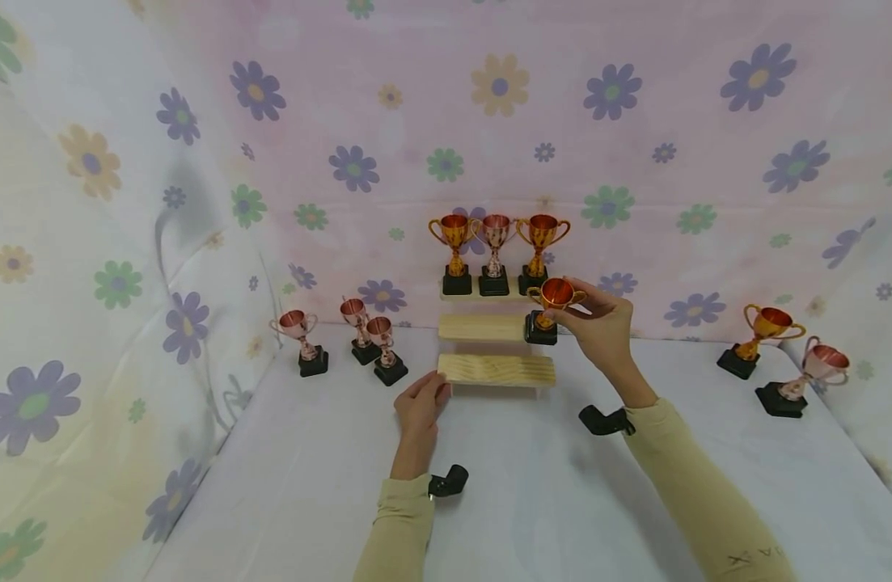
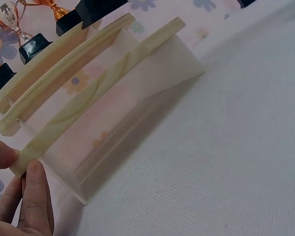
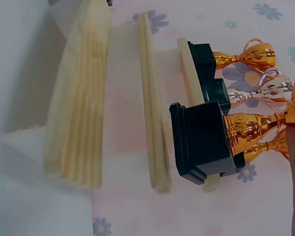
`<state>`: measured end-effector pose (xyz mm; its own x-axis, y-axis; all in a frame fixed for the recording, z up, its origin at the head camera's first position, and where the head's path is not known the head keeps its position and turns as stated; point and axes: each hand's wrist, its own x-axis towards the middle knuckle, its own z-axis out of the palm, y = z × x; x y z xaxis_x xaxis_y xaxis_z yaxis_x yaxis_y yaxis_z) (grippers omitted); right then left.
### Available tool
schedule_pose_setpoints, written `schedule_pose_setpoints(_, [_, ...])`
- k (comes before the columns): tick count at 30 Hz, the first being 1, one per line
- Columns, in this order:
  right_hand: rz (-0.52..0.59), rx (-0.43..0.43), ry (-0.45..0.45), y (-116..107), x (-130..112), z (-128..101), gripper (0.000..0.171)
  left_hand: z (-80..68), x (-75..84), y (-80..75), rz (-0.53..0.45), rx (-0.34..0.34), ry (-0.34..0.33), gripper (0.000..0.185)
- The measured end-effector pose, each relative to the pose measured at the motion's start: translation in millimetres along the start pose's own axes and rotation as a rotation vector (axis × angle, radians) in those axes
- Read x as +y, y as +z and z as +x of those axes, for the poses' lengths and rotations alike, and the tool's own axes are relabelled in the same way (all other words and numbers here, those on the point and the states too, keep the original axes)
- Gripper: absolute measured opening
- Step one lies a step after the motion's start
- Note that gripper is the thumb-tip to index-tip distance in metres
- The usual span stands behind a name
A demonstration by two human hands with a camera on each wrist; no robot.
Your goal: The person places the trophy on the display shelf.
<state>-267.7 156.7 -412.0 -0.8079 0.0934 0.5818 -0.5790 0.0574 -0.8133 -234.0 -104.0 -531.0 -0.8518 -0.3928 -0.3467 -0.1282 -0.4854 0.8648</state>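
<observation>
Backdrop: flowered cloth is hanging behind and at both sides, and a white cloth is covering the counter (image 1: 329, 485).
Head view, stand: a three-step wooden stand (image 1: 496, 369) is sitting mid-counter, three trophies (image 1: 494, 255) lined up on its top step.
Head view, right hand: the right hand (image 1: 598, 323) is pinching the held trophy (image 1: 550, 311) by cup and handle, its black base meeting the right end of the middle step.
Head view, left hand: the left hand (image 1: 421, 402) is touching the left end of the lowest step; how tight this grip is I cannot tell here.
Head view, count: three more trophies (image 1: 358, 339) are standing left of the stand and two (image 1: 780, 356) at the right, nine in all.
Left wrist view: thumb and fingers (image 2: 35, 196) are pinching the corner of the lowest step (image 2: 103, 93), steadying the stand.
Right wrist view: the held trophy's base (image 3: 201, 140) is lying just beside the middle step (image 3: 155, 103).
Handling: the cup is likely light, stiff, glossy and a bit slippery, top-heavy on a small base; the stem or cup seems the place to hold.
</observation>
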Motion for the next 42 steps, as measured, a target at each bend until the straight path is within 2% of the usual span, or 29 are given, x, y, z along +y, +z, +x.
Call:
schedule_pose_setpoints(5, [-0.027, -0.053, 0.054, 14, 8, 16, 0.048, -0.3, -0.7, 0.2, 0.003, -0.002, -0.004, 0.028])
schedule_pose_setpoints(12, [-0.132, -0.085, 0.089, 24, 14, 28, 0.048, -1.2, -1.4, 0.1, -0.007, -0.018, -0.013, 0.028])
schedule_pose_setpoints(16, [-0.124, -0.097, 0.102, 28, 10, 30, 0.045, -1.5, -0.2, 0.4, 0.002, -0.02, -0.019, 0.028])
schedule_pose_setpoints(24, [-0.103, -0.117, 0.106, 37, -18, 26, 0.042, -1.4, 0.8, -1.5, 0.001, -0.015, -0.004, 0.027])
schedule_pose_setpoints(30, [-0.062, -0.139, 0.122, 51, -15, 27, 0.044, 0.4, -0.3, -3.3, -0.002, -0.015, 0.001, 0.028])
schedule_pose_setpoints(34, [-0.032, -0.16, 0.139, 70, -14, 28, 0.042, 0.9, 0.3, -3.9, -0.004, -0.009, 0.0, 0.027])
schedule_pose_setpoints(38, [-0.035, -0.176, 0.114, 90, -13, 29, 0.041, -0.4, 1.5, -4.0, -0.003, -0.014, -0.007, 0.029])
schedule_pose_setpoints(42, [0.007, -0.192, 0.085, 107, 5, 32, 0.041, -0.8, 1.3, -3.5, -0.001, -0.023, -0.017, 0.03])
